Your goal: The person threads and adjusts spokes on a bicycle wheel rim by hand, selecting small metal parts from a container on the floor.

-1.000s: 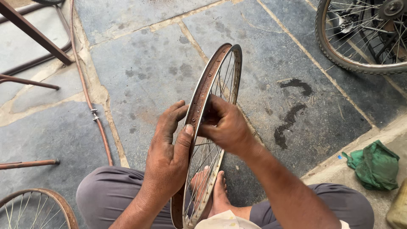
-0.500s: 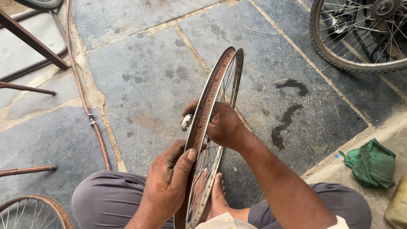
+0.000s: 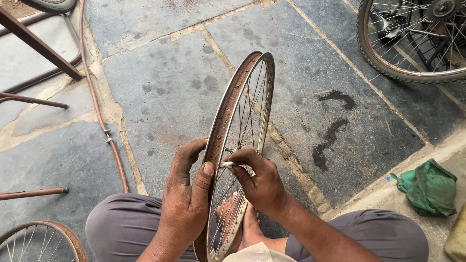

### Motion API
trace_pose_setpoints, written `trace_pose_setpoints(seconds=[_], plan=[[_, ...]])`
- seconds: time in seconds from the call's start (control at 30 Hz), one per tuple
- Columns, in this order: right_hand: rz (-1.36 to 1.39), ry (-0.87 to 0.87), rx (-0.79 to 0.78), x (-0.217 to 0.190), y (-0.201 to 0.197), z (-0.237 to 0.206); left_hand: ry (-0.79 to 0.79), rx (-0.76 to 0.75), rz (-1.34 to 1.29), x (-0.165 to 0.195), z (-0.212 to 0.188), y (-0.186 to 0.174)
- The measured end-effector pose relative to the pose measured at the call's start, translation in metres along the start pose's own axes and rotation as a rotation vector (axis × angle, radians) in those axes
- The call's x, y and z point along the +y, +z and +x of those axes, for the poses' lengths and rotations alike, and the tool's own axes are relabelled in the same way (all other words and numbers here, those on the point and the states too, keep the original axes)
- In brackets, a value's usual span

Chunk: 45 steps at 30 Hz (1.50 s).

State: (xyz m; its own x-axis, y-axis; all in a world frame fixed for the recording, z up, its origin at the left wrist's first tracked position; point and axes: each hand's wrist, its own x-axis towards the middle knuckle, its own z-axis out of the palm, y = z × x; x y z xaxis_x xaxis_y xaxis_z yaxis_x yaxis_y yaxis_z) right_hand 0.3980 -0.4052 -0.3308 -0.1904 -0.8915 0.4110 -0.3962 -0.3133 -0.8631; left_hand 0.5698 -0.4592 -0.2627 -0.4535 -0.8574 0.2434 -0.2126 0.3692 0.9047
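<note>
A bare bicycle wheel rim [image 3: 228, 109] with thin spokes and a rusty inner channel stands upright between my knees, its top pointing away from me. My left hand [image 3: 187, 194] wraps the near part of the rim, thumb pressed on the channel and fingers on the outer side. My right hand [image 3: 257, 182] is on the spoke side and pinches a small silver metal tool [image 3: 227, 164] against a spoke close to the rim. My bare feet [image 3: 238, 218] show through the spokes on the ground.
A tyred bicycle wheel [image 3: 407, 43] stands at the top right. A crumpled green cloth [image 3: 429, 187] lies on the right kerb. A reddish hose [image 3: 104, 121] runs down the stone floor at left, beside dark metal frame bars [image 3: 41, 48]. Another rusty rim [image 3: 41, 242] sits bottom left.
My right hand came off the top of the rim and moved inside to the spokes with the small tool. My left hand shifted its grip on the rim.
</note>
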Motion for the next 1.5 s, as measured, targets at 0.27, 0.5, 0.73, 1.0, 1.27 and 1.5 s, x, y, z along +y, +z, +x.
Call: trace_pose_setpoints(seconds=[0.27, 0.5, 0.73, 1.0, 1.27, 1.5], plan=[[0.508, 0.313, -0.315, -0.007, 0.003, 0.034, 0.003, 0.003, -0.064, 0.004, 0.003, 0.001], [0.406, 0.009, -0.489, -0.039, -0.023, 0.048, 0.006, 0.004, -0.08, -0.003, 0.002, -0.006], [-0.162, 0.055, -0.006, -0.053, 0.01, 0.037, 0.001, 0.015, -0.101, 0.002, 0.003, -0.004], [-0.307, -0.286, 0.21, -0.039, 0.032, 0.022, -0.173, -0.012, -0.16, 0.006, 0.004, -0.002], [0.114, 0.226, -0.241, -0.007, -0.006, 0.014, -0.17, 0.04, -0.265, -0.005, -0.002, -0.004], [0.452, 0.232, -0.147, 0.002, 0.002, 0.008, 0.184, 0.096, -0.065, -0.003, -0.007, -0.004]])
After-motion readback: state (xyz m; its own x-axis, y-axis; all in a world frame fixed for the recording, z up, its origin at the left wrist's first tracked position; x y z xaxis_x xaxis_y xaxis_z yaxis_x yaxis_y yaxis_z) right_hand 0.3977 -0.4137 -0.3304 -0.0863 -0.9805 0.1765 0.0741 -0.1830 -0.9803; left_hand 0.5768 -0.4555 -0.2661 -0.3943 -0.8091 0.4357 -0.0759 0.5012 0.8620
